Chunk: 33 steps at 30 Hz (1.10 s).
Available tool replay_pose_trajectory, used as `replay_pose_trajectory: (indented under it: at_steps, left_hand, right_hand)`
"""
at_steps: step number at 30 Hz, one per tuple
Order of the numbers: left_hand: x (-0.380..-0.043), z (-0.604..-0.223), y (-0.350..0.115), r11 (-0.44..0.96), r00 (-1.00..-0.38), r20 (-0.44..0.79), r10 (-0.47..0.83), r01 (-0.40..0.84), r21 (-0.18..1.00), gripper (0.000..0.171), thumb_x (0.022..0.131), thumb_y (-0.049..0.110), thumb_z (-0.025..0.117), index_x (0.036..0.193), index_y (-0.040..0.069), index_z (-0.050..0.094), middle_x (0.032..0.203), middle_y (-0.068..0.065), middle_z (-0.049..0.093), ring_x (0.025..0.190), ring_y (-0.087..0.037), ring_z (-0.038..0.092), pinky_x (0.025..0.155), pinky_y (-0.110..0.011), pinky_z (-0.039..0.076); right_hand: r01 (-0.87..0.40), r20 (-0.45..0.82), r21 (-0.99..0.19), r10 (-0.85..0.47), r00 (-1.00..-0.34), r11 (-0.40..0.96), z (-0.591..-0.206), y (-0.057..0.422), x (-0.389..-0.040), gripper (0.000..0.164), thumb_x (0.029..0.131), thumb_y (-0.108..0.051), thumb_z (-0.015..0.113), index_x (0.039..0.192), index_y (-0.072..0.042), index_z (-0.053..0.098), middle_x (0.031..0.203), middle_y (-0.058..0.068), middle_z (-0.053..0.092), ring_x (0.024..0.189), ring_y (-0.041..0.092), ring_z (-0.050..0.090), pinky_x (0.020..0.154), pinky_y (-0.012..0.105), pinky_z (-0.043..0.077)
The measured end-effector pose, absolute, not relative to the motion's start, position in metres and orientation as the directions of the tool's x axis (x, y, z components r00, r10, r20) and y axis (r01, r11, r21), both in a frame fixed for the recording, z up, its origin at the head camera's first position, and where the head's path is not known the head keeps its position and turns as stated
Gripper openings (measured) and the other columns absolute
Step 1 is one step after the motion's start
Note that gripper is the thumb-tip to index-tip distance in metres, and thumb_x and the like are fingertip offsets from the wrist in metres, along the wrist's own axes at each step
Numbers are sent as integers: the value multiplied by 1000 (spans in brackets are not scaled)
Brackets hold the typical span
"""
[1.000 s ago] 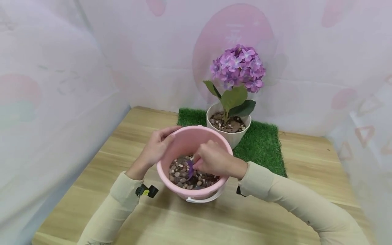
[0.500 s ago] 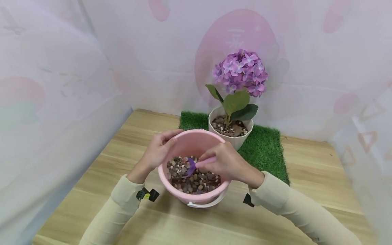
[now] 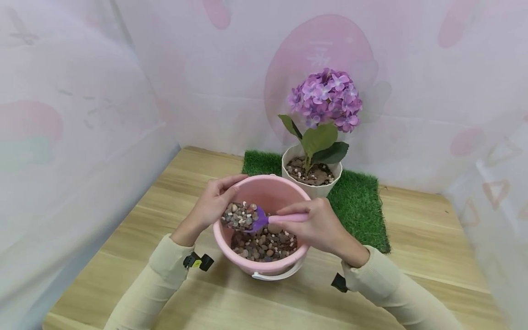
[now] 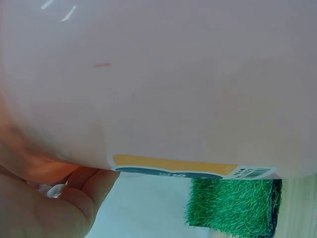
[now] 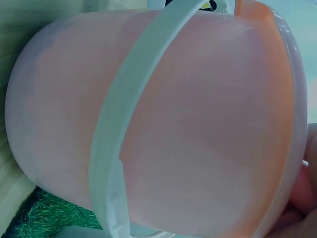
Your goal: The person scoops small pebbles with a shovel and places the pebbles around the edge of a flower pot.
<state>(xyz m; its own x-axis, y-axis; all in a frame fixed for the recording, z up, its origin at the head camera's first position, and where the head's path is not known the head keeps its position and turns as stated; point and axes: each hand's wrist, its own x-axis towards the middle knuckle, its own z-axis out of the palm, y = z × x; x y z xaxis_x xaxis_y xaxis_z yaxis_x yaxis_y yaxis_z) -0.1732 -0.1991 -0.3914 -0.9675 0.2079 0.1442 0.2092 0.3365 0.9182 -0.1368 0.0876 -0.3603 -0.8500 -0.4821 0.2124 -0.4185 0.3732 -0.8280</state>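
A pink bucket stands on the table with pebbles in its bottom. My left hand grips the bucket's rim on the left side, thumb at the inner edge and fingers along the outside. With my right hand I hold a small toy shovel by its pink handle. Its purple scoop is heaped with pebbles and hovers level over the left part of the bucket. Both wrist views are mostly filled by the bucket wall. In the right wrist view the white bucket handle hangs down the outside.
Behind the bucket, a white pot with a purple hydrangea stands on a green turf mat. The wooden table is bordered by pale printed cloth at the back and sides.
The shovel has come up out of the pebbles and levelled, now carrying a heap. My right hand has moved right and turned. My left hand keeps its hold on the rim.
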Motion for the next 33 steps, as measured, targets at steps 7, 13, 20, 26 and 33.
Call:
replay_pose_trajectory:
  at_steps: [7,13,20,26,33]
  left_hand:
    - [-172,-393,-199,335,-970,130,206,195,922,40,110,15,52,148,5,60,139,-24,68,116,-40,73,99,-48,65]
    - [-171,-392,-199,346,-972,114,206,181,921,41,110,16,52,149,7,60,134,-23,71,86,-18,75,74,-27,66]
    - [-170,-391,-199,313,-973,96,212,161,936,41,110,14,51,150,8,58,104,-26,71,54,-10,53,44,-23,49]
    - [-173,-392,-199,334,-969,128,210,195,922,41,109,11,51,149,6,59,132,-25,70,89,-22,71,68,-30,66]
    - [-173,-392,-200,317,-969,124,213,189,930,41,110,12,50,149,5,58,137,-28,67,101,-37,75,76,-40,70]
  right_hand:
    - [-430,249,-839,-467,-848,334,-365,95,-132,24,86,-30,89,106,-17,85,96,-2,83,85,4,80,76,26,68]
    - [-432,272,-848,-449,-851,307,-367,100,-129,23,86,-25,90,106,-17,85,97,-1,83,85,6,80,74,28,68]
    - [-446,290,-833,-429,-856,328,-363,107,-129,24,85,-28,90,105,-16,85,96,3,84,86,7,81,72,28,68]
    - [-408,264,-854,-407,-875,324,-359,115,-129,23,84,-21,91,105,-15,85,96,4,84,86,10,81,69,30,68]
    - [-371,232,-865,-385,-893,338,-353,126,-127,26,84,-21,91,108,-13,84,97,7,83,83,12,81,67,33,69]
